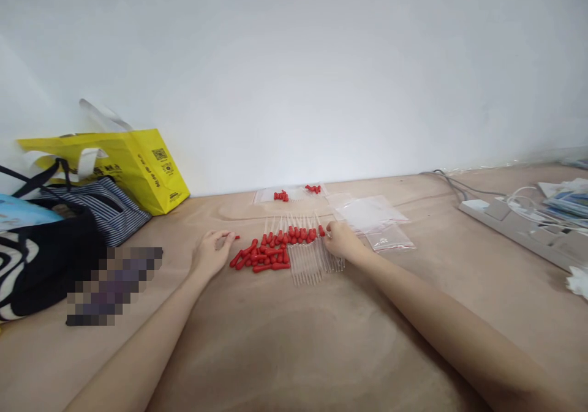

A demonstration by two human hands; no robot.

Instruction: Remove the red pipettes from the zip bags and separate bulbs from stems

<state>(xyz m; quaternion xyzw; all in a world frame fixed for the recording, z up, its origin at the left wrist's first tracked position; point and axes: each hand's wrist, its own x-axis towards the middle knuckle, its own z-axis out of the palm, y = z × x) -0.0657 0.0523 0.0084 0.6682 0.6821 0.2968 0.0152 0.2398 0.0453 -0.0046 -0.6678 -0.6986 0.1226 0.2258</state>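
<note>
My left hand point(212, 251) is closed in a pinch on a red rubber bulb point(237, 237), whose end pokes out past the fingertips. Just right of it lies a loose pile of red rubber bulbs point(264, 257). Beyond the pile, droppers with red bulbs point(301, 234) are laid side by side, their clear tips facing the wall. My right hand point(342, 239) has its fingers curled together by the right end of that row, over the upper ends of bare glass tubes point(305, 264). Whatever its fingertips hold is too small to make out.
Clear zip bags point(374, 216) lie right of the droppers. Farther back are bags with red bulbs point(281, 196). A yellow bag point(156, 173), a striped pouch point(114, 210) and a black bag point(50, 259) stand left. At right sits a power strip point(514, 222) with cables.
</note>
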